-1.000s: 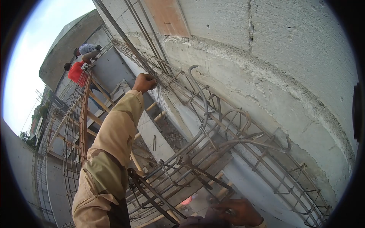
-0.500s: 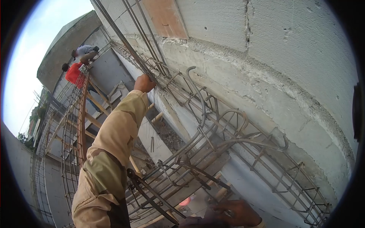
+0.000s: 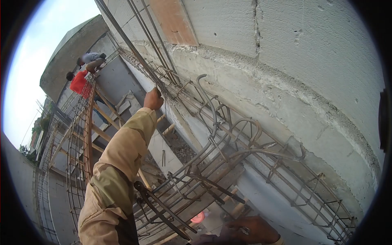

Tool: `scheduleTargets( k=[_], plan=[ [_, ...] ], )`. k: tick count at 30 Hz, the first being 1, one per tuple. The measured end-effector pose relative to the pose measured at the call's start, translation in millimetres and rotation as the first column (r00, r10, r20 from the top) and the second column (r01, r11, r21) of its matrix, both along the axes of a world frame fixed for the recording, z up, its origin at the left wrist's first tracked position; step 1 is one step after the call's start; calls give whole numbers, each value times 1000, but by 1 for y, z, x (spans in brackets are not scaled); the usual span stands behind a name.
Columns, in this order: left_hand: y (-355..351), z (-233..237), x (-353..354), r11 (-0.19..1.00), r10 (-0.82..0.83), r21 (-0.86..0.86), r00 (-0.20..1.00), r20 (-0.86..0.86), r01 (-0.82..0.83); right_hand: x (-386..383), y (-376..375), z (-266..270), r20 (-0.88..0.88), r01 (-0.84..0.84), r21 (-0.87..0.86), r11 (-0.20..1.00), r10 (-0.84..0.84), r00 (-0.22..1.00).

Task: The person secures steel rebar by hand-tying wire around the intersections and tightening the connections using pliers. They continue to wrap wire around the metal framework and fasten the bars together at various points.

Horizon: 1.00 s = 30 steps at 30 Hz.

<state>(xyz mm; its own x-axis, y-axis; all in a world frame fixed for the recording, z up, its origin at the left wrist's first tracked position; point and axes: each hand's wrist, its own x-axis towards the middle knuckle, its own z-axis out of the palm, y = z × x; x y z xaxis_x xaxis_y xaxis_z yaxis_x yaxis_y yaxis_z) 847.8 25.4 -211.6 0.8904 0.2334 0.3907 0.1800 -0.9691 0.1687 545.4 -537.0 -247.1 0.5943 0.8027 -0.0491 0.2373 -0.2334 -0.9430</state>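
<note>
My left hand (image 3: 153, 99), in a tan camouflage sleeve (image 3: 118, 163), is stretched far forward. Its fingers are closed at a bunch of thin tie wires (image 3: 166, 94) draped over the upright rebar. Low in the view, my right hand (image 3: 255, 230) is curled, with a small shiny bit at its fingers; what it holds I cannot make out. Between the hands, bent and tied rebar (image 3: 212, 134) forms a cage joint. A pair of pincers (image 3: 210, 181) lies on these bars. Another long-handled pair of pincers (image 3: 161, 210) rests nearer to me, beside my left sleeve.
A concrete wall (image 3: 286, 102) rises along the right, with a rebar cage (image 3: 306, 192) at its foot. Two people, one in a red shirt (image 3: 79, 83) and one in grey (image 3: 93, 59), are at the far left near a wooden prop frame (image 3: 88, 134). A pink object (image 3: 198, 217) shows below.
My left hand has drawn slightly left and down from the upright bars, still closed. The right hand stays low, and the view has shifted a little.
</note>
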Motion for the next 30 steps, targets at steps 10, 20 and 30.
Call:
scheduleTargets(
  k=[10, 20, 30],
  plan=[
    [-4, 4, -31, 679, -84, -733, 987, -140, -46, 0, 2, -9, 20, -28, 18, 999, 27, 999],
    [-46, -12, -112, 327, -236, -941, 956, -171, -87, -7, -1, -2, -60, -36, 23, 999, 37, 998],
    [-35, 10, -194, -6, -303, -994, 948, -103, -109, -5, 4, 25, -81, -115, 99, 988, 123, 989]
  ],
)
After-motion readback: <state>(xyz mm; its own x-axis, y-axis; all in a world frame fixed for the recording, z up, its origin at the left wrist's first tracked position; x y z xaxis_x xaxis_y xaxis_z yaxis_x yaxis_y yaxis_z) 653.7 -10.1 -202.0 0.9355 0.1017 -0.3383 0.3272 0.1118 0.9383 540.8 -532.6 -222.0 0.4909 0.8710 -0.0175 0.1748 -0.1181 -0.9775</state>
